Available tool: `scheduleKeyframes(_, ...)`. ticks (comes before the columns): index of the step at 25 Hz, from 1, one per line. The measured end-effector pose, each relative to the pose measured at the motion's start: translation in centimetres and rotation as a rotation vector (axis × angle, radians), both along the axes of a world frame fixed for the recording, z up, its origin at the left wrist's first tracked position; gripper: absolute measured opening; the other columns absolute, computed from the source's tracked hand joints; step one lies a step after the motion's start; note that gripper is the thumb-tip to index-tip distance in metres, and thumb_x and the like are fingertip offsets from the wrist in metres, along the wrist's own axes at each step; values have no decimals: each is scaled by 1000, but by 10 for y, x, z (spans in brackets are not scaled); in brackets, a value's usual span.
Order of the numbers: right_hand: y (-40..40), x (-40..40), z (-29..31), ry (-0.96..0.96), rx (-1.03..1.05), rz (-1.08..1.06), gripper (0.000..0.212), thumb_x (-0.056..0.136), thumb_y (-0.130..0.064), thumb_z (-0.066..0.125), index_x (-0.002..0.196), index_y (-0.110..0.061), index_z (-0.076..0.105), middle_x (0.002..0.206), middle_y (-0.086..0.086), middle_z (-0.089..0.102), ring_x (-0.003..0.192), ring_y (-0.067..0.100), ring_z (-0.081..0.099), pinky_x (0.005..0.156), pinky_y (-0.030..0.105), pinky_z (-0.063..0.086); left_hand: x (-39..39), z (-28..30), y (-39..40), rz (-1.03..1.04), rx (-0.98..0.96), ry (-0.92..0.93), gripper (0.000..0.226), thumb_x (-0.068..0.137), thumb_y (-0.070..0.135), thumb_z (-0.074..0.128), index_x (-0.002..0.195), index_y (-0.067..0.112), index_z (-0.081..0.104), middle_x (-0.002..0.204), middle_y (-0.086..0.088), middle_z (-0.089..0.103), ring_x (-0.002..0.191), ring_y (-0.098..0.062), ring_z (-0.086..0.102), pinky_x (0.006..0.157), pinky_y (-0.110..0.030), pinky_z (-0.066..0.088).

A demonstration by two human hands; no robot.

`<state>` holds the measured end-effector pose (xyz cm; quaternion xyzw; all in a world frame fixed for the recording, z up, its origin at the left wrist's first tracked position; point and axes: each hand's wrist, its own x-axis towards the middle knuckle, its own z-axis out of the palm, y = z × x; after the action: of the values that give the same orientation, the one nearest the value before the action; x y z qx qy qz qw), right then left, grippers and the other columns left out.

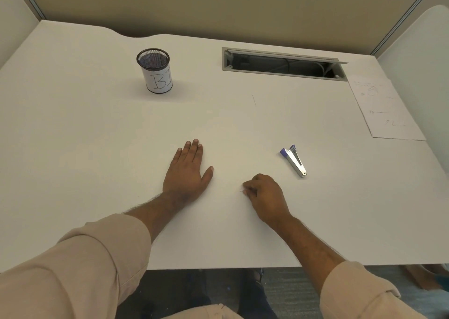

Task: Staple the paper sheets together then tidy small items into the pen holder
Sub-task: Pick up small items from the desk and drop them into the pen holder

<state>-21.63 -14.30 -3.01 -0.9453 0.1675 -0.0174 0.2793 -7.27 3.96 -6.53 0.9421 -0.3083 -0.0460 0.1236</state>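
The person sits at a white desk (pixel 97 129) with both forearms stretched over it. The left hand (pixel 188 170) lies flat, palm down, fingers straight and close together, holding nothing. The right hand (pixel 266 194) is curled, its fingertips (pixel 245 188) drawn together at the desk surface as if pinching something very small; a faint mark shows just there, perhaps a loose staple, but it is too tiny to name with any certainty.

The paper sheets (pixel 386 110) lie as one neat stack at the far right edge, well apart from both hands, so I judge the stapling part to be over, though no staple can be made out in them. The stapler (pixel 294 160), blue and silver, lies on the desk to the right of the right hand, near but not touching. The pen holder (pixel 154 70), a black mesh cup with a white label, stands upright at the far left.

So the tidying step seems to be in hand. The next move would call for a secure pinch on whatever lies under those fingertips, then a long carry left and away to drop it into the cup's open mouth.

Counted: one pen holder, one stapler, one stack of sheets, two hands. An open cable slot (pixel 284 63) sits in the desk at the far side.
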Motion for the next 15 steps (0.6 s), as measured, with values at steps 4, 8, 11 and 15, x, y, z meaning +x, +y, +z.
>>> scheduleKeyframes(4, -3, -2, 1, -50, 87, -45, 21, 89, -4, 58, 103, -10, 73, 93, 4, 69, 91, 21, 63, 82, 28, 48, 0, 1, 0, 1, -1, -1, 79, 93, 56, 15, 158, 10, 14, 168, -4, 8, 155, -18, 4, 125, -35, 0)
scheduleKeyframes(8, -9, -6, 1, -42, 59, -138, 26, 90, 0, 54, 109, -7, 70, 97, 6, 69, 95, 23, 62, 83, 26, 45, 0, 0, 0, 0, 2, 0, 79, 94, 56, 16, 158, 10, 14, 168, -4, 7, 155, -18, 3, 125, -35, 1)
scheduleKeyframes(11, -3, -1, -2, 9, 10, -112, 25, 88, 0, 51, 99, -8, 72, 91, 6, 64, 91, 24, 57, 75, 25, 39, 0, 0, 0, -1, 4, -3, 80, 93, 56, 14, 158, 10, 13, 168, -5, 7, 155, -19, 3, 125, -36, 1)
scheduleKeyframes(15, 3, 1, -2, -12, 52, -91, 23, 87, 0, 54, 92, -11, 75, 89, 3, 65, 88, 20, 58, 75, 24, 41, 3, 0, 0, -23, 39, 11, 79, 94, 57, 10, 158, 11, 4, 168, -4, -2, 155, -18, -4, 125, -35, -3)
